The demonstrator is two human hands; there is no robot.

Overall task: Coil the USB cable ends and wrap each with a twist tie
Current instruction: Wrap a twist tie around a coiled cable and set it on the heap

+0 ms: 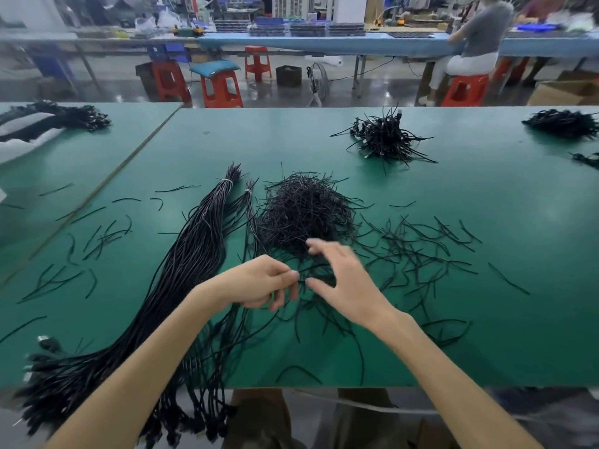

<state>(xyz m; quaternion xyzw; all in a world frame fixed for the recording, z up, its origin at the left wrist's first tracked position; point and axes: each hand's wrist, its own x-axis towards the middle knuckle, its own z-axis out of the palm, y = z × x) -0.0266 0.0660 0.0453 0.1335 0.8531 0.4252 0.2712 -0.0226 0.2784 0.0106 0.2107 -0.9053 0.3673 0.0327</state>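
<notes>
Covering green table (453, 286), twist ties (301, 215), red stools (220, 89)

Stools: I see red plastic stools (221, 89) across the aisle, one with a teal cushion (215, 68).
Fan: a small fan (317, 80) on the floor.
Co-worker: a seated person (474, 43) at the blue bench (324, 43).

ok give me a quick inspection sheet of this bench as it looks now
surface: green bench mat, seam at left
job's things: heap of black twist ties; finished coils pile at far side
clutter: loose ties scattered on the mat
grippers: left hand pinching thin black strands; right hand open, fingers spread
cables: long bundle of USB cables, banded at far end, plugs hanging off near edge
surroundings: red stools, seated person at the next bench
</notes>
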